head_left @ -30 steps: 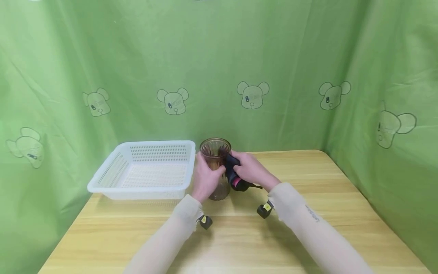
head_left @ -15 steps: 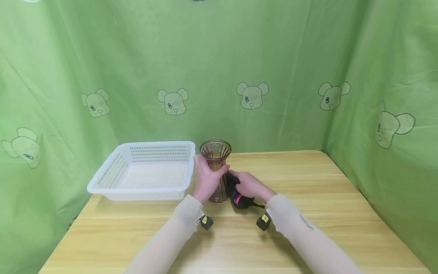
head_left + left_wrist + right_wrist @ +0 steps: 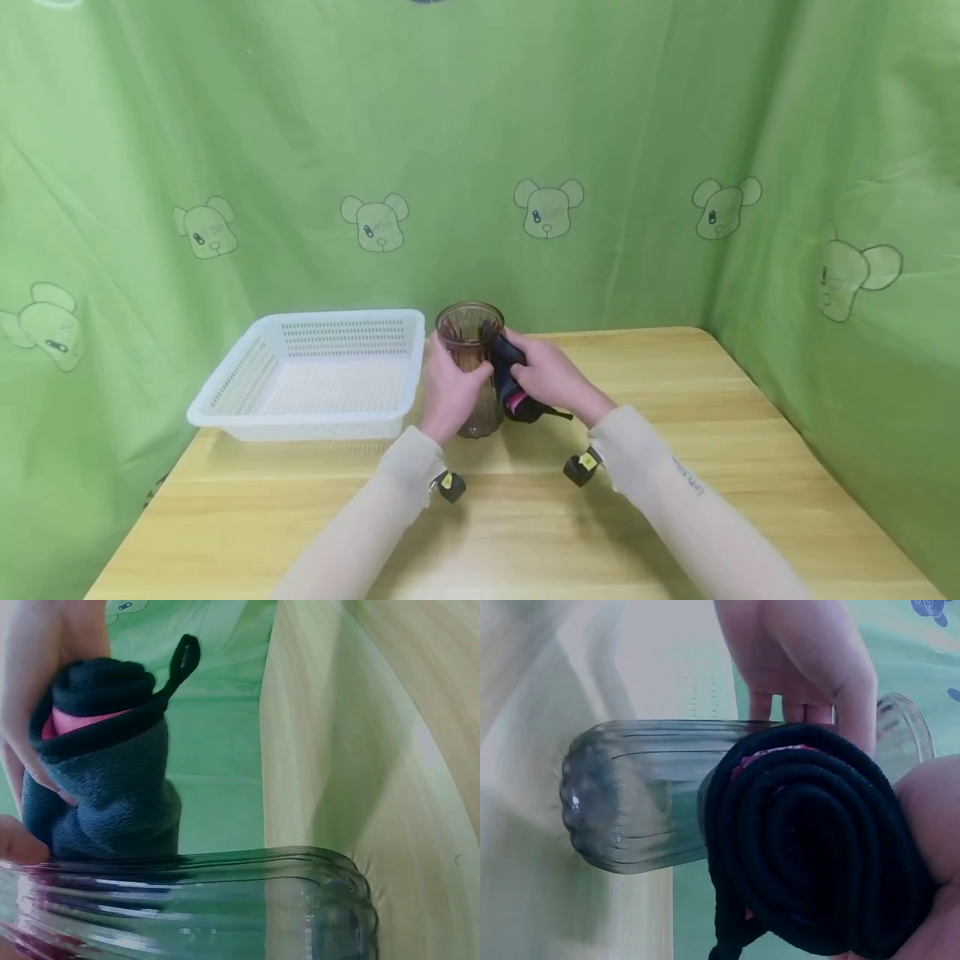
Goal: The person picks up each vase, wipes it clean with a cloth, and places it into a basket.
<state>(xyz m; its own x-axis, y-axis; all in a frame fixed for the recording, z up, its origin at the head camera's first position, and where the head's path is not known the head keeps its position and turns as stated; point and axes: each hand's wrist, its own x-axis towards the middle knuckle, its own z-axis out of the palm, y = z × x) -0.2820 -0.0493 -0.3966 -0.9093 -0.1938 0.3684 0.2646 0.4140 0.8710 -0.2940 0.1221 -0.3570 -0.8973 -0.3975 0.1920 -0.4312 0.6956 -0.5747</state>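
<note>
A tall ribbed vase of brownish clear glass (image 3: 482, 419) stands upright on the table. My left hand (image 3: 452, 392) grips it round the upper part from the left, thumb toward the near side. On the other side, my right hand (image 3: 553, 372) holds a rolled dark towel (image 3: 510, 367) against the glass, near the top. Pink cloth shows inside the roll, and a small hanging loop sticks out, clearest on the towel (image 3: 105, 802) in the left wrist view. The right wrist view shows the coiled end of the towel (image 3: 810, 840) covering part of the vase (image 3: 641, 795).
To the left of the vase sits a white perforated plastic basket (image 3: 300, 425) with nothing in it. The wooden table (image 3: 675, 467) is bounded at the back and sides by a green curtain (image 3: 450, 125) printed with bear heads.
My right hand slid down the vase's side with the towel half a second ago, and is now back up near the top. The left hand keeps its grip on the vase.
</note>
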